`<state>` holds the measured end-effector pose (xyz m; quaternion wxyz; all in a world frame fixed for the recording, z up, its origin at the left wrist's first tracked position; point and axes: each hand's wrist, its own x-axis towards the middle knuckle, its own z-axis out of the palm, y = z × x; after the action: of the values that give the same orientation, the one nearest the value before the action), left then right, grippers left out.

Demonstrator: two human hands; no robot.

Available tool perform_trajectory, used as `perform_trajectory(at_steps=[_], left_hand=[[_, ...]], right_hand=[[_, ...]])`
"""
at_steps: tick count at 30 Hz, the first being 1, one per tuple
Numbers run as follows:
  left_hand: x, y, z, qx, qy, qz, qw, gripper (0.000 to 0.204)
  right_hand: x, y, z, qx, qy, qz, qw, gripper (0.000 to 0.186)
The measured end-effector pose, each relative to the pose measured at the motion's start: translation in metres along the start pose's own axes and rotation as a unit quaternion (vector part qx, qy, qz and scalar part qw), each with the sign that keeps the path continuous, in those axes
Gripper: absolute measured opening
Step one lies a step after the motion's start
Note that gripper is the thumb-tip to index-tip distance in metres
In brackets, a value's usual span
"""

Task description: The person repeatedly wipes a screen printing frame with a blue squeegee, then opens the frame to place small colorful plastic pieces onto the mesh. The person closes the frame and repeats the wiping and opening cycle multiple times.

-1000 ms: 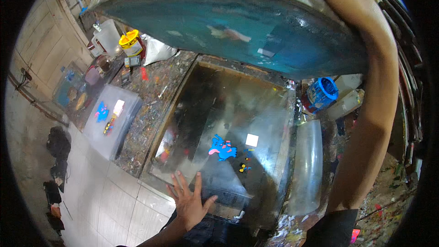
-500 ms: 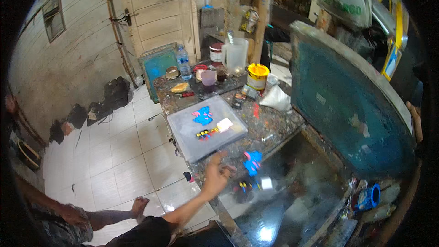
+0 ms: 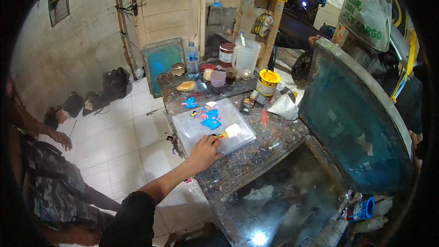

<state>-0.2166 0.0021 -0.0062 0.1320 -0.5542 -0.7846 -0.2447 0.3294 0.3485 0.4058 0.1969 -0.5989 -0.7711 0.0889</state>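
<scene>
My left hand lies on the near edge of the clear plastic sheet that rests flat on the paint-spattered worktop. Its fingers are half curled, the tips touching the small dark-and-yellow printed piece just beside a white square patch; whether they pinch it or only press on it I cannot tell. A blue and pink printed shape sits further up the same sheet. My right hand is at the far right rim, behind the tilted-up, teal-meshed printing screen, and seems to hold its frame, though its fingers are hidden. I judge I am at the picking or aligning stage: the next move calls for a light, precise pinch that does not drag the sheet, with the screen held steady above the glass bed.
</scene>
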Motion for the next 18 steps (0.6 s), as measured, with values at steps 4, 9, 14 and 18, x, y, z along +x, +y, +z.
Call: perform_trajectory(at_steps=[4,9,14,18], left_hand=[[0.014,0.000,0.011,0.044,-0.089,-0.011,0.995,0.031],[0.047,-0.026,-0.014,-0.124,-0.113,-0.097,0.981,0.016],[0.102,-0.029,-0.058,-0.089,-0.219,-0.033,0.971,0.025],[0.104,0.033,-0.058,-0.137,-0.304,0.201,0.921,0.036]], right_hand=[[-0.005,-0.002,0.003,-0.030,0.049,-0.101,0.993,0.055],[0.000,0.009,0.008,-0.002,0.049,-0.029,0.998,0.062],[-0.009,0.010,0.016,-0.060,0.129,-0.077,0.987,0.062],[-0.010,0.000,0.018,-0.016,0.111,-0.173,0.979,0.062]])
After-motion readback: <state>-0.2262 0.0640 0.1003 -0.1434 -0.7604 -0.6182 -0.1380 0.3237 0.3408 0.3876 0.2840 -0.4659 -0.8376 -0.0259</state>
